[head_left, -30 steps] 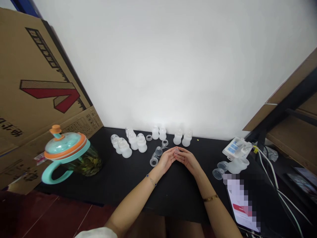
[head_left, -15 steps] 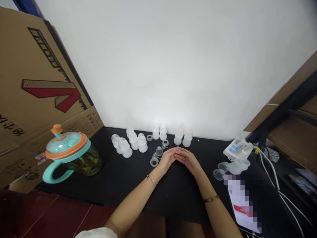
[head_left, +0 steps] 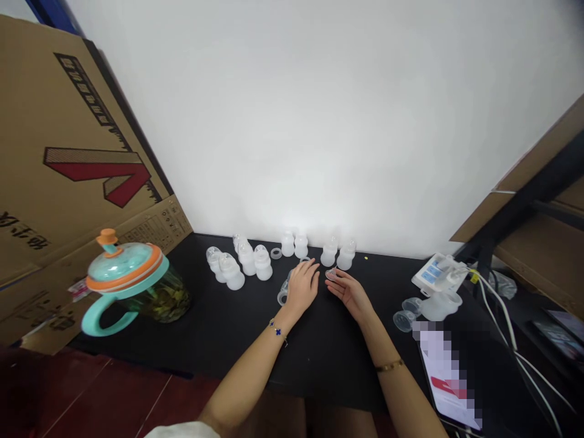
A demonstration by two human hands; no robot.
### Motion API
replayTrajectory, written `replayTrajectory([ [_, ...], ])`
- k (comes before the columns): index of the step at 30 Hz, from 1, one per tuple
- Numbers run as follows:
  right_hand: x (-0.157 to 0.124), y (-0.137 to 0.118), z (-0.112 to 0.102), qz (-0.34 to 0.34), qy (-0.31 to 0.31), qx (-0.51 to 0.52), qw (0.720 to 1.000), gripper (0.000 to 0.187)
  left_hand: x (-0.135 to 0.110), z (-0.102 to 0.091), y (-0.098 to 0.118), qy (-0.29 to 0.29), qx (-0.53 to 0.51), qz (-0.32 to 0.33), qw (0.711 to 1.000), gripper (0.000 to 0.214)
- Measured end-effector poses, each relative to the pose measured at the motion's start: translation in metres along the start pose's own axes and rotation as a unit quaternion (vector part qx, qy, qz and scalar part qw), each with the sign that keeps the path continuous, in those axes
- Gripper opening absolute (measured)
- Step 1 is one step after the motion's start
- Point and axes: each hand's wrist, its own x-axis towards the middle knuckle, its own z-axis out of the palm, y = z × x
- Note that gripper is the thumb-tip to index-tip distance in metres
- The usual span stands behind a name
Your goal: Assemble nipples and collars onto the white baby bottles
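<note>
by the right hand [head_left: 352, 297], a small clear piece [head_left: 330, 275] is held in a narrow pinch at that hand's ten o'clock; its three o'clock side is covered by fingers. the left hand [head_left: 301, 287] is turned palm down, and whether anything is gripped beneath cannot be told. at its eight o'clock, a clear ring [head_left: 280, 298] is partly hidden.

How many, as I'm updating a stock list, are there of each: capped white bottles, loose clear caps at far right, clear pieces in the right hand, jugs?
Capped white bottles: 9
Loose clear caps at far right: 2
Clear piece in the right hand: 1
Jug: 1
Total: 13
</note>
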Motion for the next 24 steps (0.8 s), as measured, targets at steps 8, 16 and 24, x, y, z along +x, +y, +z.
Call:
replayTrajectory([
  [8,0.001,0.001,-0.001,0.004,-0.001,-0.005,1.000,0.032,0.007,-0.003,-0.029,-0.017,0.237,0.029,0.971,0.038],
  [16,0.002,0.001,-0.002,0.004,0.004,-0.005,1.000,0.031,0.006,-0.002,-0.035,-0.057,0.342,0.037,0.937,0.044],
  [24,0.003,0.002,-0.003,0.004,0.003,-0.007,1.000,0.031,0.005,-0.002,-0.033,-0.045,0.356,0.036,0.933,0.041],
])
